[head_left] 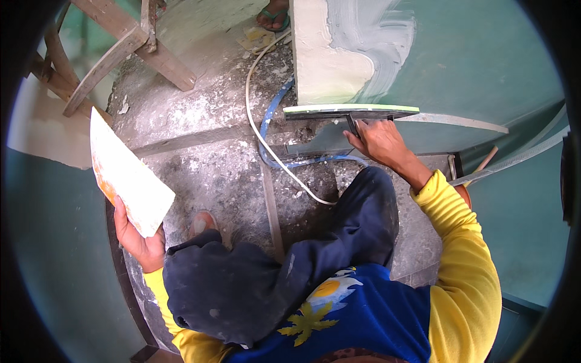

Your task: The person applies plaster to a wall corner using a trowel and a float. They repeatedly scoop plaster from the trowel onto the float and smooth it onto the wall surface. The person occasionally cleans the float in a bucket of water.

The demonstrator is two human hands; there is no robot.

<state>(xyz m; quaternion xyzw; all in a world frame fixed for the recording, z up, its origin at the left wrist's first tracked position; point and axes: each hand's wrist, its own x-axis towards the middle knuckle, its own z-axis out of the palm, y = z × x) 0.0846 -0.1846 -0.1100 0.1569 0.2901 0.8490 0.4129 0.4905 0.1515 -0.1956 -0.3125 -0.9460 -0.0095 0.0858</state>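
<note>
My right hand (385, 143) is closed round the handle of a long plastering float (327, 112), a dark-backed tool with a pale yellow-green face. The float's face is turned toward a green wall (478, 57) partly coated with cream-white plaster (333, 72) and thinner grey-white smears (378, 45). Its long edge lies across the lower part of the plaster; whether it presses on the wall, I cannot tell. On the left, my left hand (140, 241) grips the lower corner of a white board (128, 175) with an orange-stained edge, held tilted.
A white hose (249, 100) and a blue hose (266, 124) curve over the splattered floor (200, 175) by my knee. Wooden trestle legs (130, 45) stand at the far left. Another person's sandalled foot (273, 17) is at the top. A long metal strip (514, 160) leans at right.
</note>
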